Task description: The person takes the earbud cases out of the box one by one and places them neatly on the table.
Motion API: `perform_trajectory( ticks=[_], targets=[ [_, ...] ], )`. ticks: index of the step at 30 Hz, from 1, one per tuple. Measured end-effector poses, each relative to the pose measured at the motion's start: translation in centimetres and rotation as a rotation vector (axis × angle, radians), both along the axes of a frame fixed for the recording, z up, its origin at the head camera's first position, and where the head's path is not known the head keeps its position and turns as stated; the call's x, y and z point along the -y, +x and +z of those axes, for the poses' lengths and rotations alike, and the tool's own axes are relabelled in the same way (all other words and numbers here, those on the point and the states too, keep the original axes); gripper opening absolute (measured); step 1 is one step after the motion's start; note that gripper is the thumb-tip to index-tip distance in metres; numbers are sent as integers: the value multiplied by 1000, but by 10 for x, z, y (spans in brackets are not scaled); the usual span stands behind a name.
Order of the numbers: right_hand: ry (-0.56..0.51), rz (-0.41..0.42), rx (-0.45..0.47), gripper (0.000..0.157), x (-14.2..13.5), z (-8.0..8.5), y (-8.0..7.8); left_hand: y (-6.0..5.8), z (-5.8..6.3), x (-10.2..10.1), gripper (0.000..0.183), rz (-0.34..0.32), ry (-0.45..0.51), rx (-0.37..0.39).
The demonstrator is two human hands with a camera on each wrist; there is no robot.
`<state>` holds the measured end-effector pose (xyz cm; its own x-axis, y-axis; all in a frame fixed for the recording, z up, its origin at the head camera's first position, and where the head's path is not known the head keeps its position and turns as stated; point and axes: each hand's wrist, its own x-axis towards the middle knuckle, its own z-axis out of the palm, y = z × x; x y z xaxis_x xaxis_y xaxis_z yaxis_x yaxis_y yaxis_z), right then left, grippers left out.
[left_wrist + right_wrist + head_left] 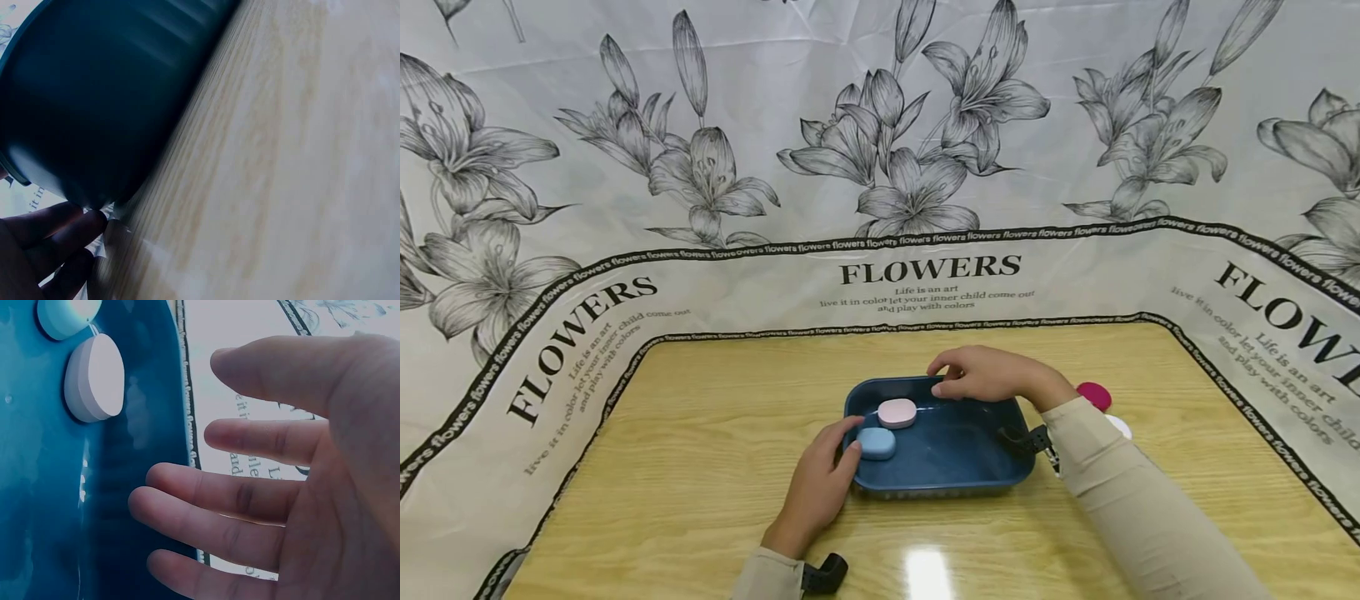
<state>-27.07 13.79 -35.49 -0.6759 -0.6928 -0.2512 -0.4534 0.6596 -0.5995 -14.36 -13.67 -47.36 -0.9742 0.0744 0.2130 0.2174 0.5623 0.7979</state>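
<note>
A dark blue rectangular plastic tub (947, 454) stands on the table, seen from outside in the left wrist view. Inside, at its left, lie a light blue rounded case (877, 444) and a pale pink one (897, 413) just behind it. My left hand (822, 479) holds the tub's left side, thumb and index finger at the rim and other fingertips against the outer wall. Over the tub's back rim, my right hand (987, 374) hovers with nothing in it. Its fingers (206, 515) are spread and nearly straight in the right wrist view, beside the pink case.
On the wooden table (700, 433), right of the tub, lie a magenta round thing (1094, 396) and a white one (1118, 427), partly behind the right sleeve (1138, 492). A flower-printed cloth (925, 283) borders the table at the back and sides.
</note>
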Motion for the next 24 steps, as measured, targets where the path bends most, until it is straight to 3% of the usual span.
perform_trajectory(
  ticks=[11, 24],
  targets=[
    [29, 30, 32, 45, 16, 0, -3, -2, 0, -3, 34, -3, -4, -5],
    [53, 134, -74, 40, 45, -2, 7, -3, -1, 1, 35, -2, -8, 4]
  ],
)
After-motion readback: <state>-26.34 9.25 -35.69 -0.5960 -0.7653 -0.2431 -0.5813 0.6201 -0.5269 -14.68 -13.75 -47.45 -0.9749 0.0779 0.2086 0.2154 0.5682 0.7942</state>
